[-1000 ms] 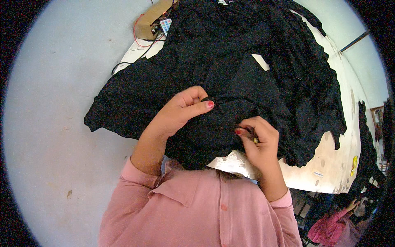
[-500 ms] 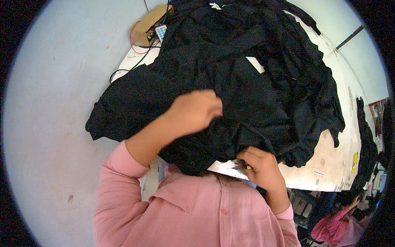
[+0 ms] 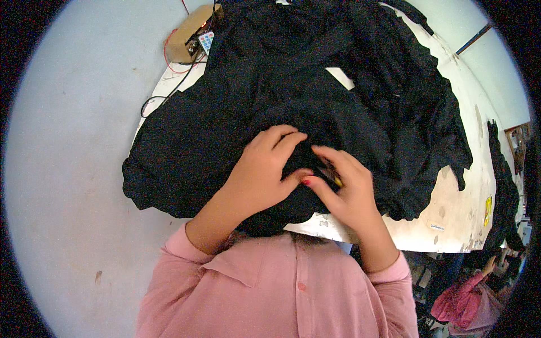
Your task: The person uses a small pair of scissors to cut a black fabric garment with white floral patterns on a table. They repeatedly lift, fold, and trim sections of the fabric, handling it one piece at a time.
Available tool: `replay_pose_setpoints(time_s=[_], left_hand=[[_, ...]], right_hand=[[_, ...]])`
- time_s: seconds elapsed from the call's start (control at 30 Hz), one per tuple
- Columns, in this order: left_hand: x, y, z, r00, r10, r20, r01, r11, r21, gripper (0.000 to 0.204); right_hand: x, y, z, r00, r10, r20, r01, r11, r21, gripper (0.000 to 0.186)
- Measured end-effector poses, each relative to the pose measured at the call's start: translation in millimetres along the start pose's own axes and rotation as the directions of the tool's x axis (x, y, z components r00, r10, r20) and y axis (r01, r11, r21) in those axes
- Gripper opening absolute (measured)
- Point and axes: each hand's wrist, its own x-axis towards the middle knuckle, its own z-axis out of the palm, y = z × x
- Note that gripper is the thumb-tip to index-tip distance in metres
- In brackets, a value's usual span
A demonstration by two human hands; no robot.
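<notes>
A large black garment [image 3: 186, 146] lies crumpled over the white table in front of me. On its near middle part, my left hand [image 3: 266, 166] rests with fingers spread and thumb apart from them, touching the cloth. My right hand [image 3: 349, 183] is just beside it, curled around a small pair of thread snips [image 3: 338, 181]. Of the snips only a yellow bit and a dark part show between thumb and fingers. Both thumb tips nearly meet over the black cloth.
A cardboard box [image 3: 189, 36] with wires and a small remote control [image 3: 207, 43] sit at the far left. The white table [image 3: 417, 231] shows along the near right edge, with a yellow item [image 3: 487, 211] on it. Another person's pink sleeve [image 3: 459, 301] is at lower right.
My right hand has moved up from the table edge onto the cloth, bringing the snips beside my left hand. My left hand has gone from closed to spread fingers.
</notes>
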Motion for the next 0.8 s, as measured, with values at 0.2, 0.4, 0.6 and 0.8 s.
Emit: replay_pose_setpoints(time_s=[0.2,0.4,0.6,0.8], left_hand=[[-17,-27,5,0.953,-0.090,0.290,-0.019,0.935,0.353,0.110],[-17,-25,1,0.933,-0.132,0.335,-0.012,0.919,0.395,0.118],[-20,-27,3,0.942,-0.103,0.319,-0.034,0.918,0.396,0.120],[-21,-22,8,0.946,-0.062,0.318,-0.073,0.915,0.396,0.110]], right_hand=[[-9,25,1,0.950,0.218,0.224,-0.123,0.920,-0.373,0.085],[-24,42,-3,0.969,0.244,0.047,-0.225,0.942,-0.251,0.055],[-36,56,-19,0.967,0.256,0.018,-0.237,0.917,-0.321,0.020],[-41,60,-21,0.975,0.222,-0.019,-0.218,0.932,-0.289,0.015]])
